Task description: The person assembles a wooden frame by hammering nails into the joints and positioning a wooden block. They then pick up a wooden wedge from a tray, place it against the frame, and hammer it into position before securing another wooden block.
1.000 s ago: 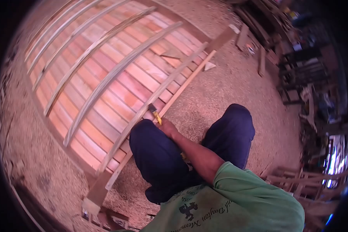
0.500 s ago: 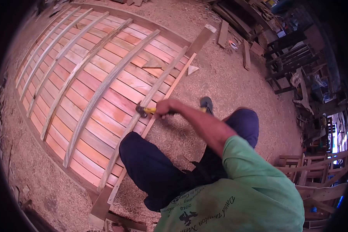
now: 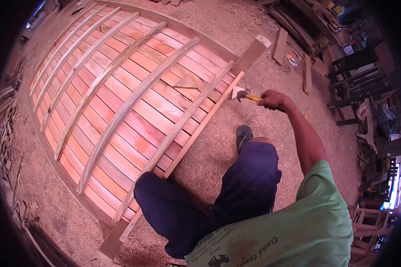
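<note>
My right hand (image 3: 274, 100) is closed around the yellow handle of a claw hammer (image 3: 242, 95), out past the near edge of a large wooden panel. The hammer head is beside a pale triangular wood scrap (image 3: 237, 91). My left hand is out of sight. The panel (image 3: 136, 125) has reddish planks inside a curved frame, with several pale battens across them. The nearest batten (image 3: 179, 126) runs close to the straight edge strip (image 3: 206, 121). My left knee (image 3: 148, 184) is against that edge.
A flat triangular wood piece (image 3: 186, 84) lies on the planks. Sawdust covers the floor (image 3: 209, 153). Loose boards (image 3: 280, 46) and stacked timber (image 3: 294, 26) are at the upper right. Wooden frames (image 3: 370, 227) stand at the lower right.
My right hand has carried the hammer from over the nearest batten up and to the right, off the panel's edge. My view has shifted slightly.
</note>
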Demonstrator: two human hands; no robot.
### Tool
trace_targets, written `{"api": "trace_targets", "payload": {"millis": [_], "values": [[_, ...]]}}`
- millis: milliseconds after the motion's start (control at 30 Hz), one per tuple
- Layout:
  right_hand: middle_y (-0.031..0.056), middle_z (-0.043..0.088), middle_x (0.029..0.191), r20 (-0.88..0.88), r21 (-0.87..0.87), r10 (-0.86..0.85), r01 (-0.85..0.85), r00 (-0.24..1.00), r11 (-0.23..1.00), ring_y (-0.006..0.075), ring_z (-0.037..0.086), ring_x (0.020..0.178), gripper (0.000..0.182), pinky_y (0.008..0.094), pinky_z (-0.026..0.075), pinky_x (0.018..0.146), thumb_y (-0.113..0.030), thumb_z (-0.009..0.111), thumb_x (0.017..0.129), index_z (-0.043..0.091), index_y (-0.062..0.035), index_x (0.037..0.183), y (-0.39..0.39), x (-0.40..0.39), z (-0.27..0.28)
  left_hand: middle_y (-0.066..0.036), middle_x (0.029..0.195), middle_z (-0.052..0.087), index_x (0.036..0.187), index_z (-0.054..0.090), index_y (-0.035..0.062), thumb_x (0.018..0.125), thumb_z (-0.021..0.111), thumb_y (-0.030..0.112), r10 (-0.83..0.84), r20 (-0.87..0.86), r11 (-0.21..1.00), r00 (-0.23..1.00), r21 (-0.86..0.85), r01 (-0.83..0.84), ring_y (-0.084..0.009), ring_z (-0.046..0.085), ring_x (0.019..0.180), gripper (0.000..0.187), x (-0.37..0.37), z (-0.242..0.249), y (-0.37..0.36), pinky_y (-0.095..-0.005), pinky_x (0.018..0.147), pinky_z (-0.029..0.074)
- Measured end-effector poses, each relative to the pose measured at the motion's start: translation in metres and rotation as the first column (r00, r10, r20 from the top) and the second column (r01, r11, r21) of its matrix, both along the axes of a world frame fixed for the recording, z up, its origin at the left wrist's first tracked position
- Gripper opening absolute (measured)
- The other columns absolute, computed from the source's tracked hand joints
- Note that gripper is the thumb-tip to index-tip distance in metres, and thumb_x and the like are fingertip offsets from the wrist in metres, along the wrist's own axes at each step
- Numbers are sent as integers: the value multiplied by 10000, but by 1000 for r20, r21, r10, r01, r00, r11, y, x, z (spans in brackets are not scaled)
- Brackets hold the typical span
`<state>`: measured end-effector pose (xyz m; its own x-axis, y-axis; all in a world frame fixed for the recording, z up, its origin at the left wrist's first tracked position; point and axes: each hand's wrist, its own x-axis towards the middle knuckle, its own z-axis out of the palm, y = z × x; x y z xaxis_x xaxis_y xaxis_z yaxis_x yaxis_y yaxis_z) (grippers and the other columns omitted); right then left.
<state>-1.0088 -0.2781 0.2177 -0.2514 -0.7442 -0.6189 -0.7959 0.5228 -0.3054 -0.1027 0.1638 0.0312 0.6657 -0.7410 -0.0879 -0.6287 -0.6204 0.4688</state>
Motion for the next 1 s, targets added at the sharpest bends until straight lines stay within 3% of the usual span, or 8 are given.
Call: {"api": "trace_targets", "payload": {"millis": [233, 333, 433, 500, 700, 800, 900, 1000], "values": [[133, 736, 812, 18, -133, -376, 375, 927, 918, 226, 696, 678, 356, 378, 551, 626, -302, 781, 900, 749, 33, 1013, 29, -110, -181, -183, 1082, 726, 1219, 690, -20, 873, 796, 515, -104, 118, 994, 988, 54, 98, -324, 671, 1001, 646, -89, 58, -112, -461, 873, 537], [185, 749, 951, -232, -318, -186, 106, 955, 942, 332, 735, 851, 380, 444, 583, 781, -324, 776, 898, 747, -6, 1105, 28, -127, -237, -186, 1087, 718, 1206, 689, -21, 880, 792, 494, -165, 185, 985, 969, 78, 152, -337, 663, 1015, 619, -123, 94, -162, -471, 888, 528], [214, 708, 1138, -200, -488, -254, 128, 946, 863, 394, 694, 1069, 447, 484, 555, 932, -359, 769, 900, 721, -68, 1235, -5, -114, -234, -190, 1092, 710, 1193, 689, -22, 886, 787, 474, -219, 245, 975, 944, 94, 202, -350, 655, 1030, 592, -158, 134, -218, -481, 903, 520], [182, 661, 1219, -249, -598, -118, -56, 961, 800, 376, 646, 1178, 556, 483, 535, 985, -348, 783, 889, 651, -109, 1373, -33, -108, -245, -192, 1095, 704, 1185, 689, -23, 890, 784, 460, -249, 283, 968, 926, 98, 230, -359, 649, 1040, 574, -183, 162, -253, -488, 913, 514], [135, 633, 1283, -353, -501, 226, -387, 908, 774, 358, 567, 1295, 721, 467, 490, 1079, -274, 829, 825, 559, -118, 1475, -86, -94, -263, -199, 1105, 688, 1160, 689, -24, 902, 776, 418, -344, 364, 939, 866, 109, 327, -386, 633, 1070, 520, -264, 244, -361, -508, 943, 497], [139, 628, 1334, -170, -444, 240, -292, 956, 847, 370, 576, 1289, 781, 489, 492, 1072, -309, 852, 822, 518, -120, 1503, -78, -104, -242, -203, 1110, 680, 1147, 688, -25, 908, 772, 398, -440, 345, 898, 829, 149, 415, -399, 624, 1085, 493, -309, 265, -418, -518, 957, 488], [179, 630, 1352, -36, -419, 26, -39, 999, 907, 368, 630, 1249, 759, 494, 543, 1006, -329, 847, 862, 503, -62, 1484, -61, -101, -204, -188, 975, 626, 1035, 651, -38, 900, 787, 254, -561, 193, 828, 805, 157, 539, -398, 572, 940, 349, -379, 247, -491, -518, 879, 451], [247, 635, 1324, 575, -159, -307, 472, 758, 867, 350, 682, 1188, 725, 462, 604, 940, -329, 836, 913, 493, 34, 1439, -53, -104, -180, -177, 895, 575, 952, 614, -2, 910, 744, 309, -801, 374, 580, 468, 294, 759, -403, 559, 876, 340, -409, 203, -560, -523, 850, 408]]}}
